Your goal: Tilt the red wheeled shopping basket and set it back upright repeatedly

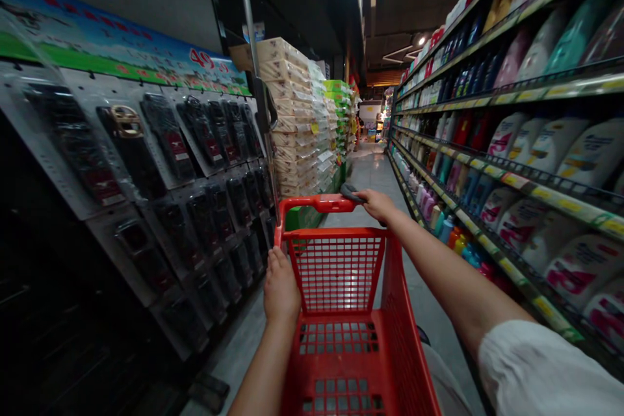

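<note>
A red plastic shopping cart (341,338) fills the lower middle of the head view, its mesh basket with nothing in it. My left hand (280,289) is closed over the basket's left rim. My right hand (377,203) reaches forward and grips the dark grip on the red handle bar (319,203) at the cart's far end. A white sleeve covers my right upper arm.
I am in a narrow shop aisle with a grey tiled floor (370,172). Dark packaged goods hang on a rack (170,175) at left, then stacked tissue packs (292,117). Shelves of bottles (526,143) line the right side.
</note>
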`<control>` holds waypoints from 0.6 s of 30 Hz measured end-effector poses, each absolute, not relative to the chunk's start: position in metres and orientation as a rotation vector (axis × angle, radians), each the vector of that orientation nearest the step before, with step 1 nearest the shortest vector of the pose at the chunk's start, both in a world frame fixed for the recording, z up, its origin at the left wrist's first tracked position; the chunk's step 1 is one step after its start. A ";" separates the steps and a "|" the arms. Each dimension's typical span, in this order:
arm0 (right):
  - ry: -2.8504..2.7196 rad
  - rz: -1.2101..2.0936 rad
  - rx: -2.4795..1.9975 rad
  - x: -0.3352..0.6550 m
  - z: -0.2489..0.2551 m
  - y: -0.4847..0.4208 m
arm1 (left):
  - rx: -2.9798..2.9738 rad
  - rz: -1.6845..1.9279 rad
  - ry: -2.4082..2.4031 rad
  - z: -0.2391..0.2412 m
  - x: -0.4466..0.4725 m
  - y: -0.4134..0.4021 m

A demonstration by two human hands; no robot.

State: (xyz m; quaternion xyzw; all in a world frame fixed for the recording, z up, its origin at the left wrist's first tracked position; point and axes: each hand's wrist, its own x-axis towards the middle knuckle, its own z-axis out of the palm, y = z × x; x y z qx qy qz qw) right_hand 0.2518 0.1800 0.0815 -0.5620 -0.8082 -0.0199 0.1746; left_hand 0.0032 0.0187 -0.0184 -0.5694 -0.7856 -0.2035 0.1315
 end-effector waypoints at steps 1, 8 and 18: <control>-2.277 -0.051 -1.646 0.252 0.084 0.181 | -1.667 -0.595 -2.293 -0.017 0.004 0.018; -2.328 -0.062 -1.738 0.176 0.106 0.186 | -1.732 -0.648 -2.368 -0.014 0.009 0.016; -2.386 -0.217 -1.559 0.065 0.094 0.180 | -1.767 -0.658 -2.430 -0.012 0.009 0.012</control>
